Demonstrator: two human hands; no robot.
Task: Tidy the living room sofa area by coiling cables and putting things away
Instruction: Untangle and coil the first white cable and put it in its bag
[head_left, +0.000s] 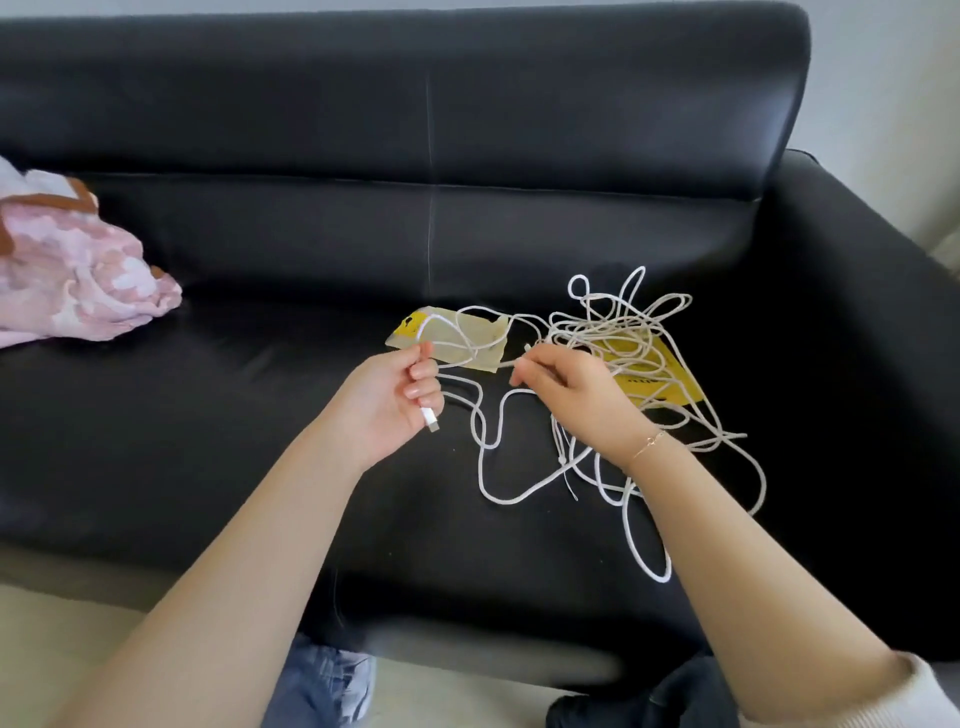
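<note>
My left hand (395, 395) grips the white cable (613, 332) near its plug (430, 419); my right hand (566, 384) pinches a strand. Coiling barely begun: tangle beyond my right fingers (519, 375), yellow packet (654, 374) unstowed.

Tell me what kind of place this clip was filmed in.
Most likely a home living room: a black leather sofa, a crumpled pink patterned blanket on its seat, and a tangled white charging cable.

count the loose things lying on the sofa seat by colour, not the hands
white: 1, the tangled cable, gripped by the left hand and pinched by the right hand
yellow: 2, one packet under the cable's left loops and one packet under the tangle
pink: 1, the bundled cloth at the left end
total: 4
</note>
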